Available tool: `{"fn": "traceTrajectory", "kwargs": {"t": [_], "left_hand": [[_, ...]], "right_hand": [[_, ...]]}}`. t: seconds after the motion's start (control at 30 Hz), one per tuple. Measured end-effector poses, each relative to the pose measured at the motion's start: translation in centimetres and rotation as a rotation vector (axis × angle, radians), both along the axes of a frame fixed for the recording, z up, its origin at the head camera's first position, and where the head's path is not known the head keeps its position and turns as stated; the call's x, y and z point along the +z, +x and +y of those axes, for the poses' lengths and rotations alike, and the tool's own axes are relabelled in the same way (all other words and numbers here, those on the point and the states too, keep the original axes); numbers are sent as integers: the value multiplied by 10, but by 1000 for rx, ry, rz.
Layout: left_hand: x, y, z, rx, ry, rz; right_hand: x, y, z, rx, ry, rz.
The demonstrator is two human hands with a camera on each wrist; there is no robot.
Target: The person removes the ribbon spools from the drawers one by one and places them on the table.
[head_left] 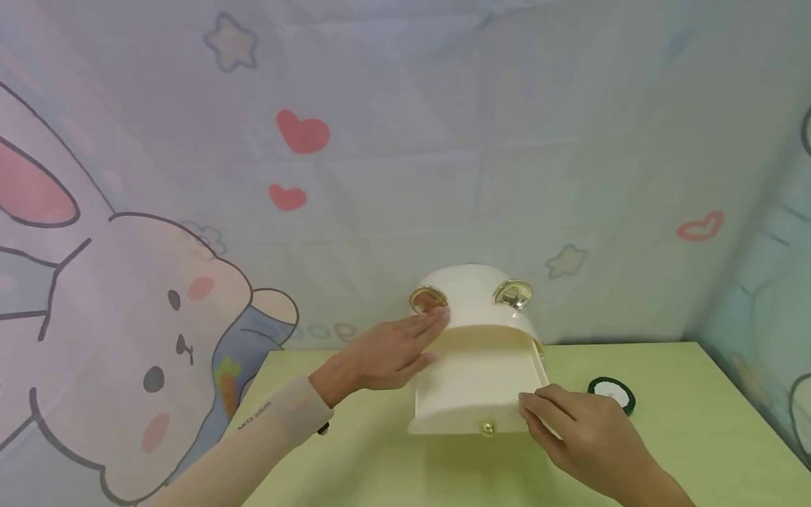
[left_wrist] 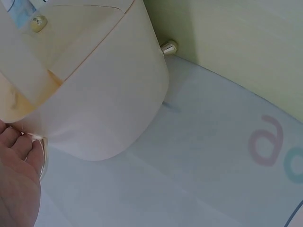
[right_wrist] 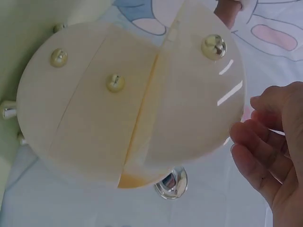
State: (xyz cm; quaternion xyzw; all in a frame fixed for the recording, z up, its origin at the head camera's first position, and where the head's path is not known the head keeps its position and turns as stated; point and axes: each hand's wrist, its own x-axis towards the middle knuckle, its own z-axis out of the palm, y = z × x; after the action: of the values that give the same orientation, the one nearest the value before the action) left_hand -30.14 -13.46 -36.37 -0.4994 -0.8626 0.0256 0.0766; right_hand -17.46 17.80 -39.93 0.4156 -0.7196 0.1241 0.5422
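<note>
A glossy, domed white cabinet [head_left: 469, 289] stands on the desk [head_left: 355, 458], top drawer [head_left: 450, 419] out; left hand [head_left: 389, 355], grip released, straight-fingered atop it; right hand [head_left: 586, 440], loosely curved, also released, at the drawer's right edge.

The left arm [head_left: 253, 443] reaches diagonally forward, the left hand [head_left: 395, 352] extended with fingers nearly straight, thumb apart. The right hand [head_left: 579, 429] sits lower, its fingers loosely bent.

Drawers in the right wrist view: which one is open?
The top drawer, nearest the gold disc: it juts forward, while the middle drawer and bottom drawer sit closed.
</note>
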Motion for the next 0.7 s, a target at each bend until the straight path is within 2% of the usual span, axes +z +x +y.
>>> {"fn": "traceTrajectory", "kwargs": {"t": [0.3, 0.5, 0.7], "left_hand": [[1, 1, -2, 1, 16, -13], [1, -1, -1, -8, 21, 1], [1, 0, -1, -3, 21, -24]], "right_hand": [[-18, 10, -30, 100, 3, 42], [-25, 10, -43, 51, -3, 148], [-36, 9, -49, 58, -53, 142]]}}
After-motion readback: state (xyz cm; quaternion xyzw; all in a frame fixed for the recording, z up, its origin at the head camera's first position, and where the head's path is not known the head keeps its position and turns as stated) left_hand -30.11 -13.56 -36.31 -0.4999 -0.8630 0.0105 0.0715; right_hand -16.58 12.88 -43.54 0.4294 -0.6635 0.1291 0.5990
